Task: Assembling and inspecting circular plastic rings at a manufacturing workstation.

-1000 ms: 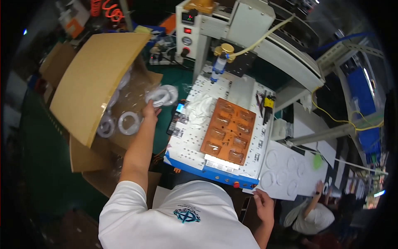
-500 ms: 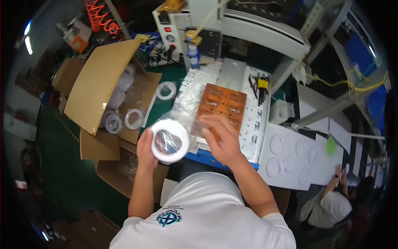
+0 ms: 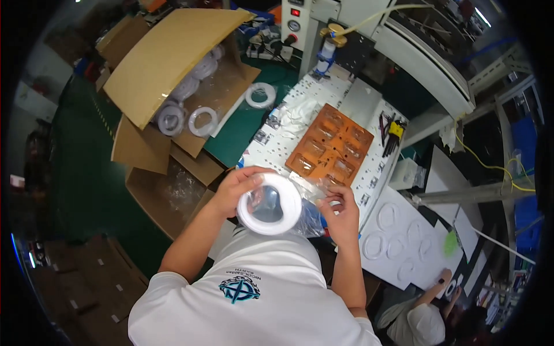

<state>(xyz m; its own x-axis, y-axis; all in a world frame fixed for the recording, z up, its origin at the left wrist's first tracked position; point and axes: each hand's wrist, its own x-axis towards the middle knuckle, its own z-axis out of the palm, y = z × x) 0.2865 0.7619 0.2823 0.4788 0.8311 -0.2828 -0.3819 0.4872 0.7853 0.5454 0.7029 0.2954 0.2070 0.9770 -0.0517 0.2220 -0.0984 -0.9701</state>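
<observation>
A thick white ring-shaped coil hangs in front of my shirt, inside a clear plastic bag. My left hand grips the coil at its upper left, thumb on the front of the ring and fingers around the edge. At the right, my right hand pinches the bag's loose film with thumb and fingers, beside the coil and not on it. An orange fixture plate with several clear-looking pieces in its recesses lies just beyond my hands on the white perforated worktable.
A cardboard box holding several wrapped white coils stands at left, with another coil beside it. Behind the plate are a machine frame and hand tools. Thin rings lie on a white board; a co-worker sits at lower right.
My view has swung, shifting the bench rightward in the picture. The coil has come closer to my body, my left hand has moved to its upper left, and my right hand has drawn in lower, fingers curled.
</observation>
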